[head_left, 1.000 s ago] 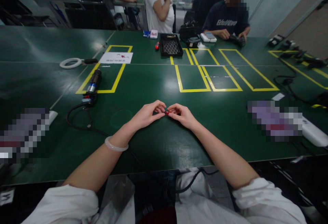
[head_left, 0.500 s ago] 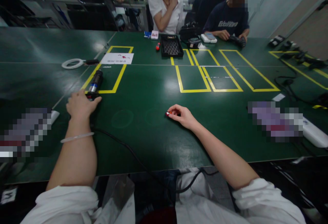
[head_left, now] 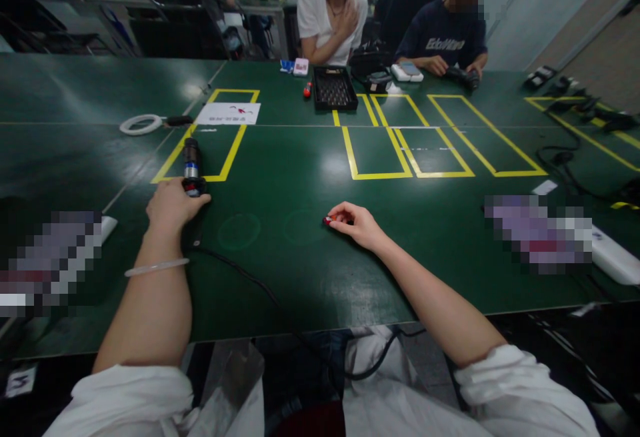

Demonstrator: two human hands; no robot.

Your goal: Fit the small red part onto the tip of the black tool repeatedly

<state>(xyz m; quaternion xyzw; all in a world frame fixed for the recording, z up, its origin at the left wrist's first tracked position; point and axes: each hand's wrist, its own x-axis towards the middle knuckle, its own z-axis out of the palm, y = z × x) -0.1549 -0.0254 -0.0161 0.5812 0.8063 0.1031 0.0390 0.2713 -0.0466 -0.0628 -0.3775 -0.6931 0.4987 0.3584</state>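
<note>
My left hand [head_left: 173, 207] is wrapped round the near end of a black corded electric screwdriver [head_left: 191, 162] with a silver-blue band, which lies on the green table at the corner of a yellow-taped box. Its black cable [head_left: 235, 269] trails across the table toward me. My right hand [head_left: 356, 222] rests on the table at the centre, fingertips pinching a small red part [head_left: 327, 220] against the surface.
A black tray of bits [head_left: 334, 88], a red-handled tool [head_left: 307, 89], a white sheet [head_left: 228, 113] and a white ring [head_left: 140, 124] lie farther back. Yellow tape boxes [head_left: 407, 150] mark the table. Two people sit across; cables and devices lie at the right.
My left hand left the red part, reached left to the screwdriver and has closed on it, turning it more upright in view. My right hand stayed put on the red part.
</note>
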